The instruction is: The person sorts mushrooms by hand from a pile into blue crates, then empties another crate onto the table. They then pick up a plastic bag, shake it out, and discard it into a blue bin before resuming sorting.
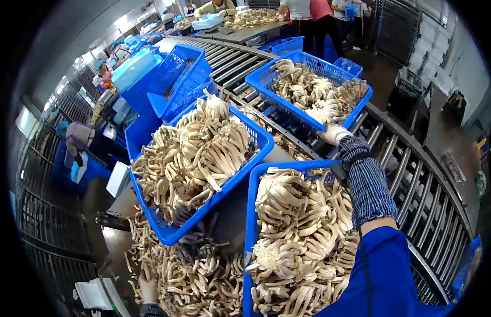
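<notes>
My right hand (334, 134), in a pale glove with a knitted sleeve, reaches forward to the near rim of a blue basket (303, 122) of mushrooms on the roller conveyor. Its fingers are closed at that rim. Down at the lower left, my left hand (148, 288), also gloved, is at the loose mushrooms (195, 280); its fingers are too unclear to read. Between the hands stand two blue baskets heaped with mushrooms, one tilted at the left (203, 208) and one nearer me (252, 227).
The roller conveyor (409, 185) curves from the back round to the right. Empty blue baskets (179, 79) are stacked behind the left basket. Several people stand at a table (240, 35) at the back, and one person (80, 138) bends at the left.
</notes>
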Motion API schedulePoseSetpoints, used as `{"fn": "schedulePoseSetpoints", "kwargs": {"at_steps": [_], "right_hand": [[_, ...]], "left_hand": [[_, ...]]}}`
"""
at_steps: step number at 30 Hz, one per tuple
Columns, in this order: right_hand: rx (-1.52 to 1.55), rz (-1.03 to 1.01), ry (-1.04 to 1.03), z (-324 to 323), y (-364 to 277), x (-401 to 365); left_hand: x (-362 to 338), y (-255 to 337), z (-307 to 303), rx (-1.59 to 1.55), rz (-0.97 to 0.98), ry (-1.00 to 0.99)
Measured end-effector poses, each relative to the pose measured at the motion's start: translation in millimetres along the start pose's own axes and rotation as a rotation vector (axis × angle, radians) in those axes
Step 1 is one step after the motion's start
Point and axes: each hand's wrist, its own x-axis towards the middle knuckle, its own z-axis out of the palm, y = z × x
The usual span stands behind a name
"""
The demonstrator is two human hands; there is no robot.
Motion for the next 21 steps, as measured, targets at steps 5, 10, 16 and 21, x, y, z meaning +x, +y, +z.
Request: {"fn": "schedulePoseSetpoints", "kwargs": {"at_steps": [5, 10, 16, 21], "right_hand": [[0.041, 0.055, 0.041, 5, 34, -19], [0.102, 0.017, 0.076, 6, 76, -62], [0.150, 0.212, 0.105, 27, 170, -137], [0.048, 0.414, 0.184, 27, 253, -227]], "left_hand": [[-8, -59, 4, 0.254, 0.006, 0.330], [-37, 30, 43, -0.252, -0.107, 0.196], [-58, 64, 73, -0.133, -0.229, 0.187], [-62, 43, 87, -0.010, -0.047, 0.122]]}}
